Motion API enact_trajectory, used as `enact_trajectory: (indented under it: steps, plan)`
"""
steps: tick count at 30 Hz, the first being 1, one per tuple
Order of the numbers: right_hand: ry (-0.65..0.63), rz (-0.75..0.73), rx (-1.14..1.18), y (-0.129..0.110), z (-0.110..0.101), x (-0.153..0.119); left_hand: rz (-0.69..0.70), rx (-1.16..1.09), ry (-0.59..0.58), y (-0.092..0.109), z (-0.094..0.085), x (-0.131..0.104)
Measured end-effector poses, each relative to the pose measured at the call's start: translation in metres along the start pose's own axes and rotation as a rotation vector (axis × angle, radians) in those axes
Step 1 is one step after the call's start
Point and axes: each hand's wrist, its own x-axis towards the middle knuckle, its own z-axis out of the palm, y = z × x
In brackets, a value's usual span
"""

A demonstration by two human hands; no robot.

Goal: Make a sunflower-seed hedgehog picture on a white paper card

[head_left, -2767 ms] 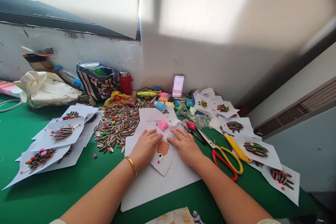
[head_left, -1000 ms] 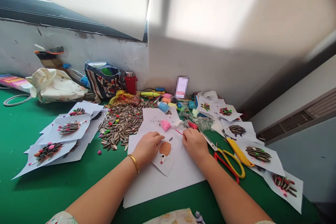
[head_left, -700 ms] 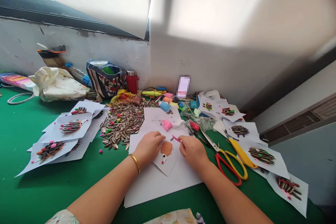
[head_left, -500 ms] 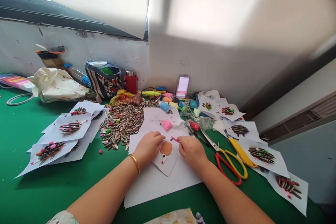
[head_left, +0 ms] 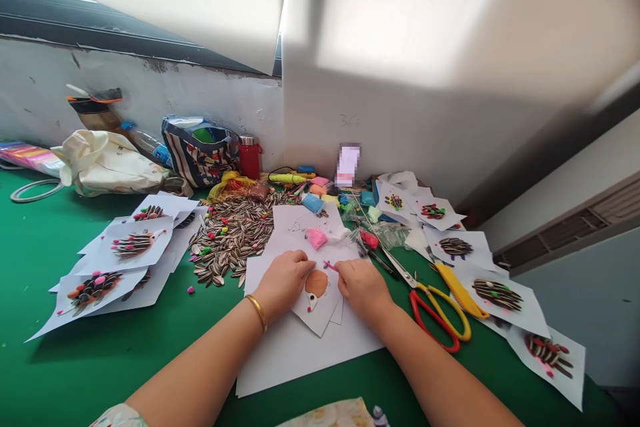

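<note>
A small paper card (head_left: 320,320) with an orange-brown hedgehog body and a white face lies on larger white sheets in front of me. My left hand (head_left: 287,277) rests at the card's upper left, its fingers together on the edge. In my right hand (head_left: 363,283), thumb and fingers pinch a thin pink stick-like piece (head_left: 329,265) just above the hedgehog's back. Whether it is clay or a tool is unclear. Beyond the hands, a lump of pink clay (head_left: 317,237) sits on the paper.
Sunflower seeds (head_left: 240,233) are heaped to the left, near stacked seed-hedgehog cards (head_left: 140,247). Scissors (head_left: 440,313) and a yellow cutter (head_left: 460,290) lie at right beside more hedgehog cards (head_left: 500,297). Bags (head_left: 200,153), a red flask (head_left: 250,159) and clay packets line the wall.
My right hand and the pink piece have shifted slightly left, over the upper edge of the hedgehog card. My left hand has stayed in place.
</note>
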Motion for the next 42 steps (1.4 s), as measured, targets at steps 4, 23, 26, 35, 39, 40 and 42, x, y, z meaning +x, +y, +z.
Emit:
enact_trajectory:
  steps: [4,23,26,35,39,40,42]
  plan:
    - [-0.017,0.007,-0.016,0.006,-0.009,-0.008,0.002,0.035,-0.005,-0.001,0.003,0.0]
    - [0.071,0.071,0.072,0.013,-0.006,0.005,0.005,0.01,0.019,-0.001,0.006,0.0]
    - [0.044,0.041,0.129,0.006,0.003,0.013,0.006,0.011,0.036,-0.001,0.006,-0.001]
    - [0.145,0.021,0.331,0.006,0.0,0.015,0.013,-0.002,0.073,0.0,0.006,-0.001]
    - [0.244,0.003,0.471,-0.005,-0.008,0.014,0.016,-0.09,0.234,0.005,0.002,-0.001]
    - [0.259,0.001,0.505,-0.008,-0.009,0.013,0.029,-0.12,0.273,0.006,0.002,-0.001]
    - [0.27,-0.001,0.567,-0.012,-0.011,0.012,0.067,-0.174,0.316,0.008,0.002,-0.001]
